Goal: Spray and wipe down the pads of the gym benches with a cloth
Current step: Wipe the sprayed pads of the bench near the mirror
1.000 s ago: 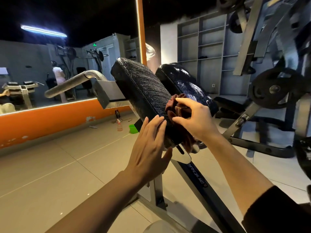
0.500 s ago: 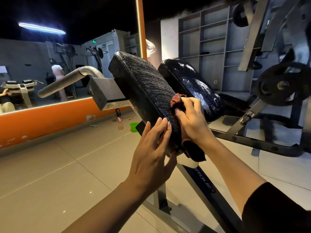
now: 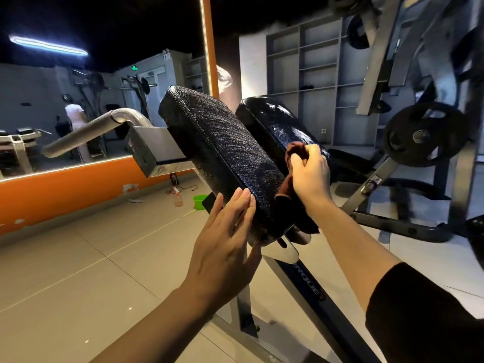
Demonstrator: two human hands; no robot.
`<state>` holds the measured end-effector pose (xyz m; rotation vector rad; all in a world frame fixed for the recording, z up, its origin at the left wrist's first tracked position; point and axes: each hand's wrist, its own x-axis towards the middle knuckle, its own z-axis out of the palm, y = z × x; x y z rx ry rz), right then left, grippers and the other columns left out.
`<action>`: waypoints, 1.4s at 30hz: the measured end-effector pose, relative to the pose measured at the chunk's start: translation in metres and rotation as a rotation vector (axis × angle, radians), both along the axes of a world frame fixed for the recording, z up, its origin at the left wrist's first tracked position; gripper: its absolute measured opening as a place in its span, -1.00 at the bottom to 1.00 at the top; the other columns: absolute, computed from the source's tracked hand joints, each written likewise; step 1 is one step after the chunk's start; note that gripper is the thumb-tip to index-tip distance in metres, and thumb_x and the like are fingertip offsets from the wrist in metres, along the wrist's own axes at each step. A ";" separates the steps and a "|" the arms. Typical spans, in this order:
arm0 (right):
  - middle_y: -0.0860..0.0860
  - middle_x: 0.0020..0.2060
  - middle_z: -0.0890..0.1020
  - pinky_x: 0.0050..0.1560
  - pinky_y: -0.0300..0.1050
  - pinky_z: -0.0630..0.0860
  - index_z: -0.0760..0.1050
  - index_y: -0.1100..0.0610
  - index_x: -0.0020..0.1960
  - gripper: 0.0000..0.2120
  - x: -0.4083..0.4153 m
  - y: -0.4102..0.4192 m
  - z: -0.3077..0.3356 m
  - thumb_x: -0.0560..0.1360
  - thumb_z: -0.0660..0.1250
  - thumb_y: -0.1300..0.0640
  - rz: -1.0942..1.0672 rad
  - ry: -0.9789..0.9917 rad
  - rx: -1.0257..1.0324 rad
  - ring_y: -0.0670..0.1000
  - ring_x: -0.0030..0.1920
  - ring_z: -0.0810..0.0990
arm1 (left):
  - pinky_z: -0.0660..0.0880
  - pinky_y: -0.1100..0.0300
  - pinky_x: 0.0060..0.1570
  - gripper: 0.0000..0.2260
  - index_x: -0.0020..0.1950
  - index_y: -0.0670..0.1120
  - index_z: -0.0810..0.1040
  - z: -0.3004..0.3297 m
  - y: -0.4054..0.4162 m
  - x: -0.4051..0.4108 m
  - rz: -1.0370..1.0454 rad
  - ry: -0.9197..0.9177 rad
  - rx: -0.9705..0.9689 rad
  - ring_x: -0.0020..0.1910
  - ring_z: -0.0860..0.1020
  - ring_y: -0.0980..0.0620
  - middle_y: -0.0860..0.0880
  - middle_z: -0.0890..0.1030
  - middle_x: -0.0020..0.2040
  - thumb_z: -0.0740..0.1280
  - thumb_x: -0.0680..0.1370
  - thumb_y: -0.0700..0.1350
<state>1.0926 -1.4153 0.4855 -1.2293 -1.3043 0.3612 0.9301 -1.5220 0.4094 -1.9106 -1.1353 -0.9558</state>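
Two black bench pads stand tilted side by side on a metal frame: the left pad [image 3: 217, 153] and the shinier right pad [image 3: 275, 127]. My right hand [image 3: 311, 176] grips a dark red cloth [image 3: 293, 203] in the gap between the two pads, against the right pad's lower part. The cloth hangs down below the hand. My left hand [image 3: 225, 244] lies with straight fingers against the lower left side of the left pad, its thumb under the pad's bottom edge.
A steel handle bar [image 3: 94, 129] sticks out left of the pads. A spray bottle [image 3: 178, 199] and a green basin [image 3: 200, 201] stand on the tiled floor by the orange wall. A weight machine with a plate [image 3: 421, 137] stands at the right. A person is in the mirror.
My right hand has moved with the cloth up and right, from the left pad's lower edge into the gap by the right pad. The left hand stays on the left pad.
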 end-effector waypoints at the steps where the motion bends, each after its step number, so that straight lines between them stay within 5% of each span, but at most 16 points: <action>1: 0.11 0.21 0.41 -0.01 -0.16 0.29 0.32 0.07 0.35 -0.69 -0.010 -0.011 0.009 0.62 0.18 0.06 0.089 0.057 0.022 0.04 0.07 0.43 | 0.20 -0.18 0.38 -0.31 0.39 -0.27 0.42 0.000 0.000 0.000 0.002 -0.003 -0.006 0.42 0.30 -0.12 -0.23 0.47 0.37 0.56 0.33 -0.11; 4: 0.07 0.43 0.15 0.35 -0.06 0.22 0.12 -0.20 0.51 -0.48 -0.041 -0.038 0.011 0.60 0.21 -0.08 0.325 -0.159 0.049 0.10 0.35 0.27 | 0.14 -0.12 0.45 -0.41 0.38 -0.24 0.43 -0.002 0.001 -0.001 -0.041 0.007 -0.023 0.49 0.19 -0.08 -0.23 0.42 0.41 0.47 0.41 -0.09; 6: -0.02 0.54 0.01 0.48 0.06 0.04 0.17 -0.29 0.50 -0.54 -0.051 -0.044 0.000 0.62 0.15 -0.10 0.335 -0.372 0.123 0.09 0.49 0.07 | 0.14 -0.11 0.46 -0.48 0.35 -0.22 0.46 -0.003 0.002 -0.003 -0.072 0.011 -0.015 0.49 0.12 -0.02 -0.22 0.41 0.41 0.40 0.43 -0.08; 8: -0.01 0.56 0.05 0.50 0.04 0.02 0.25 -0.24 0.48 -0.59 -0.051 -0.038 -0.004 0.65 0.12 -0.06 0.304 -0.381 0.177 0.08 0.51 0.06 | 0.11 -0.02 0.50 -0.46 0.39 -0.21 0.43 -0.004 0.003 -0.003 -0.091 -0.008 -0.033 0.51 0.12 -0.02 -0.17 0.33 0.46 0.37 0.45 -0.06; 14: 0.08 0.43 0.33 0.39 -0.04 0.26 0.41 -0.13 0.42 -0.63 -0.044 0.025 0.001 0.64 0.13 0.07 0.153 -0.283 0.093 0.12 0.38 0.35 | 0.09 0.02 0.51 -0.37 0.48 -0.20 0.26 -0.011 0.010 0.000 -0.089 -0.057 -0.011 0.52 0.16 -0.03 -0.13 0.28 0.47 0.37 0.47 -0.05; 17: 0.13 0.27 0.49 0.13 -0.05 0.40 0.52 -0.08 0.32 -0.64 -0.026 0.057 -0.005 0.60 0.13 0.13 0.024 -0.270 -0.039 0.18 0.21 0.48 | 0.07 0.04 0.53 -0.32 0.51 -0.18 0.21 -0.013 0.012 -0.003 -0.095 -0.039 -0.017 0.53 0.16 -0.02 -0.09 0.22 0.49 0.39 0.46 -0.04; 21: 0.17 0.22 0.55 -0.11 -0.14 0.26 0.58 0.03 0.22 -0.67 -0.016 0.055 -0.006 0.58 0.14 0.21 -0.136 -0.228 -0.121 0.20 0.09 0.52 | 0.10 0.01 0.52 -0.42 0.46 -0.22 0.32 -0.006 0.009 -0.007 -0.091 -0.002 -0.005 0.49 0.22 -0.05 -0.17 0.36 0.44 0.32 0.48 -0.03; 25: 0.16 0.22 0.49 -0.10 -0.24 0.23 0.53 0.08 0.27 -0.70 -0.028 0.021 0.030 0.65 0.09 0.14 -0.177 -0.031 0.097 0.10 0.04 0.49 | 0.04 0.04 0.53 -0.48 0.39 -0.26 0.40 0.011 0.003 -0.022 -0.079 0.050 0.004 0.39 0.38 -0.09 -0.23 0.49 0.35 0.23 0.50 -0.01; 27: 0.14 0.32 0.38 0.05 -0.25 0.25 0.45 0.02 0.35 -0.67 -0.049 0.007 0.050 0.65 0.12 0.01 0.004 -0.043 0.156 0.14 0.24 0.44 | 0.04 0.05 0.54 -0.48 0.40 -0.26 0.39 0.021 0.005 -0.028 -0.054 0.023 0.010 0.37 0.40 -0.11 -0.23 0.48 0.35 0.24 0.52 0.00; 30: 0.06 0.55 0.05 0.47 0.10 0.12 0.22 -0.13 0.51 -0.52 -0.078 -0.006 0.043 0.62 0.07 -0.21 0.288 -0.385 0.051 0.20 0.50 0.11 | -0.01 0.06 0.55 -0.47 0.43 -0.27 0.37 0.030 0.010 -0.031 -0.026 -0.038 -0.001 0.42 0.34 -0.10 -0.23 0.43 0.39 0.23 0.55 0.01; 34: 0.05 0.56 0.10 0.52 0.06 0.05 0.24 -0.13 0.52 -0.58 -0.075 0.010 0.031 0.67 0.03 -0.06 0.277 -0.418 0.177 0.13 0.53 0.09 | 0.05 -0.01 0.54 -0.45 0.45 -0.30 0.35 0.028 0.017 -0.029 0.002 -0.058 -0.016 0.47 0.30 -0.12 -0.25 0.38 0.44 0.21 0.56 0.02; 38: 0.14 0.44 0.37 0.36 -0.03 0.30 0.46 -0.07 0.37 -0.61 -0.053 0.059 0.026 0.61 0.05 -0.01 0.183 -0.387 -0.005 0.15 0.37 0.38 | 0.07 -0.03 0.53 -0.45 0.45 -0.30 0.35 0.022 0.021 -0.025 -0.012 -0.050 -0.016 0.50 0.26 -0.13 -0.25 0.35 0.45 0.22 0.56 0.00; 40: 0.24 0.12 0.59 0.04 -0.12 0.46 0.59 0.14 0.07 -0.70 -0.039 0.068 0.021 0.58 0.10 0.11 0.146 -0.298 -0.100 0.16 0.04 0.54 | 0.05 -0.02 0.53 -0.47 0.45 -0.28 0.36 0.023 0.020 -0.025 -0.001 -0.046 -0.023 0.49 0.26 -0.12 -0.24 0.37 0.45 0.21 0.56 0.00; 42: 0.21 -0.24 0.57 -0.30 -0.26 0.45 0.51 0.22 -0.26 -0.73 -0.029 0.063 0.017 0.57 0.14 0.29 0.141 -0.125 -0.177 0.07 -0.28 0.52 | 0.05 0.00 0.54 -0.49 0.44 -0.27 0.38 0.026 0.019 -0.029 0.008 -0.023 -0.034 0.47 0.29 -0.12 -0.23 0.39 0.44 0.19 0.57 0.00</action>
